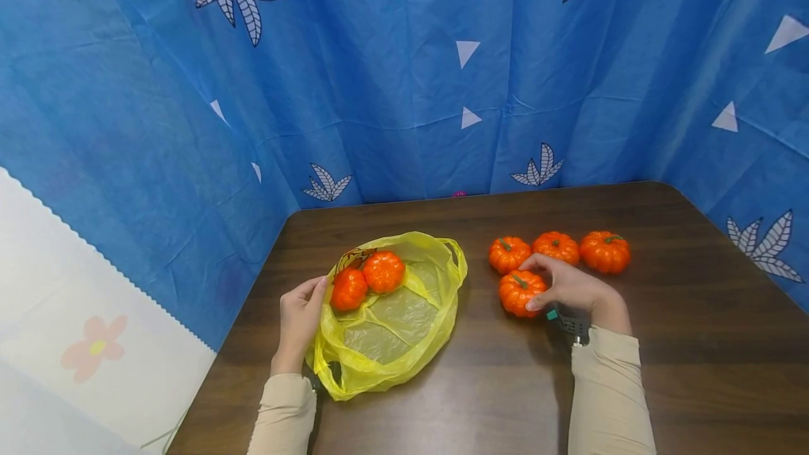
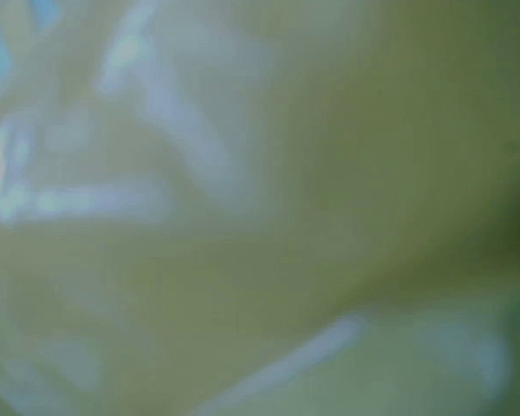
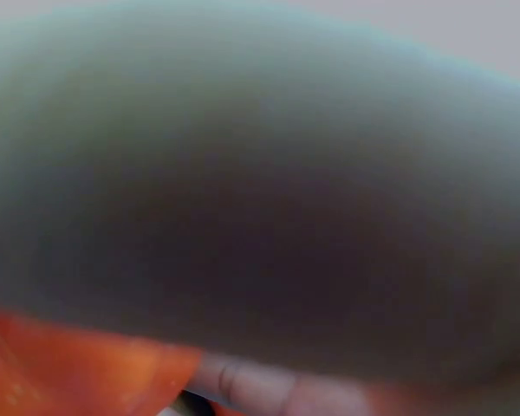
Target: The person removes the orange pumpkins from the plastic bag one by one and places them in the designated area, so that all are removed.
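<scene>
A yellow plastic bag (image 1: pixel 404 364) lies spread on the table with its mouth facing up. Inside it, toward the left, rest two small orange pumpkins, one (image 1: pixel 384 272) touching the other (image 1: pixel 349 289). My left hand (image 1: pixel 300 323) pinches the bag's left rim; in the left wrist view only blurred yellow plastic (image 2: pixel 347 173) shows. Right of the bag, my right hand (image 1: pixel 571 286) grips a green-stemmed pumpkin (image 1: pixel 520 293) between thumb and fingers. The right wrist view is mostly blocked by a dark blur, with part of that pumpkin (image 3: pixel 78 368) and a finger (image 3: pixel 269 386) low down.
Behind the right hand, three more pumpkins stand in a row: left (image 1: pixel 508 254), middle (image 1: pixel 556 248) and right (image 1: pixel 605 252). They sit on a dark brown wooden table (image 1: pixel 493 399). A blue patterned curtain (image 1: pixel 404 90) hangs along its back and sides.
</scene>
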`<state>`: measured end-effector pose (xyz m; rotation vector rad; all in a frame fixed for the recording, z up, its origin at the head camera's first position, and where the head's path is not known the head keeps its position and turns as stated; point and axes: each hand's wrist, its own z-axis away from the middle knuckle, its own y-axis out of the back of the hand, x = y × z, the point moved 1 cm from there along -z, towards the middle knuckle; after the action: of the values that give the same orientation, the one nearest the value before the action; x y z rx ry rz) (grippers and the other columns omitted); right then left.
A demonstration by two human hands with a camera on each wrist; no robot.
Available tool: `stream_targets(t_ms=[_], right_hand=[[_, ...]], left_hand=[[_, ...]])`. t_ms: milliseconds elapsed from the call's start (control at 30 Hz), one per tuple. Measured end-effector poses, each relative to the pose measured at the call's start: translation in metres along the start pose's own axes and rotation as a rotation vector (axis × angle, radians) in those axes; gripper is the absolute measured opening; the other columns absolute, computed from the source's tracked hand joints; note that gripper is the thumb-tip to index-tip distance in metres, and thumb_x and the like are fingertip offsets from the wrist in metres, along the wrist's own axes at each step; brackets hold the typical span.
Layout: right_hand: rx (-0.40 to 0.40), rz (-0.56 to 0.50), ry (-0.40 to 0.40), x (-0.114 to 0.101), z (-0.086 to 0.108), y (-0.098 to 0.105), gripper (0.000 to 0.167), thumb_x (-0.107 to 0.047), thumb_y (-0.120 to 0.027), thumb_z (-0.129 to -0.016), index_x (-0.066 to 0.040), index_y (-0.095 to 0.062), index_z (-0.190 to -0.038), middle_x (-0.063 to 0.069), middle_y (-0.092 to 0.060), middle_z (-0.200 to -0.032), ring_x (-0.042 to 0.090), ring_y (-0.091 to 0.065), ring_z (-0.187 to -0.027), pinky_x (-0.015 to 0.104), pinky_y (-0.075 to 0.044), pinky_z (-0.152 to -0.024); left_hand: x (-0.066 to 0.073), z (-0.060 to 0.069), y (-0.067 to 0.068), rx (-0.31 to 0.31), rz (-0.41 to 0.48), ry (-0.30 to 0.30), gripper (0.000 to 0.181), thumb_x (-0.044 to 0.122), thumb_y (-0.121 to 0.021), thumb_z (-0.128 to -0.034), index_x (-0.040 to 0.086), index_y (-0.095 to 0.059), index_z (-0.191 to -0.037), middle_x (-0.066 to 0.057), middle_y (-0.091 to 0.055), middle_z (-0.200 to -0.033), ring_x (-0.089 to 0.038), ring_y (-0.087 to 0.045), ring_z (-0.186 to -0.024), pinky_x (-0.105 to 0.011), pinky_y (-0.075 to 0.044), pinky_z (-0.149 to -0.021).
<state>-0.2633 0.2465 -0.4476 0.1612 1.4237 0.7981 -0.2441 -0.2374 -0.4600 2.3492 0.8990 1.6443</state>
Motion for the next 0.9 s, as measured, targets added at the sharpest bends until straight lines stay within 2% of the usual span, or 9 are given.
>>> stream_targets(t_ms=[267,633,900], right_hand=[[-0.008,0.005,-0.01,0.0014,-0.0002,0.0002,0.068,-0.031,-0.087,-0.076,-0.009,-0.052,-0.13,0.016,-0.055,-0.13,0.032,-0.052,-0.115,0.051,-0.051,-0.097],[-0.04,-0.017,0.003,0.0016,0.0007,0.0,0.071,-0.03,-0.085,-0.078,-0.007,-0.048,-0.134,0.022,-0.049,-0.139,0.037,-0.047,-0.124,0.058,-0.046,-0.104],[-0.046,-0.034,-0.025,0.0035,-0.0001,-0.0005,0.072,-0.033,-0.084,-0.078,-0.007,-0.047,-0.135,0.023,-0.046,-0.144,0.039,-0.044,-0.128,0.06,-0.043,-0.106]], left_hand=[[0.0005,0.0,0.0001,0.005,-0.01,-0.019,0.026,0.023,-0.066,-0.0979,0.001,-0.077,-0.107,-0.015,-0.076,-0.107,-0.028,-0.071,-0.102,0.002,-0.043,-0.082],[0.0029,0.0,0.0002,0.011,-0.01,-0.03,0.025,0.021,-0.067,-0.0977,0.0,-0.077,-0.107,-0.016,-0.076,-0.106,-0.029,-0.071,-0.101,0.003,-0.043,-0.081],[0.0024,0.0008,0.0001,-0.006,-0.005,-0.004,0.027,0.023,-0.065,-0.0984,0.001,-0.076,-0.109,-0.016,-0.076,-0.108,-0.028,-0.071,-0.104,0.003,-0.043,-0.082]])
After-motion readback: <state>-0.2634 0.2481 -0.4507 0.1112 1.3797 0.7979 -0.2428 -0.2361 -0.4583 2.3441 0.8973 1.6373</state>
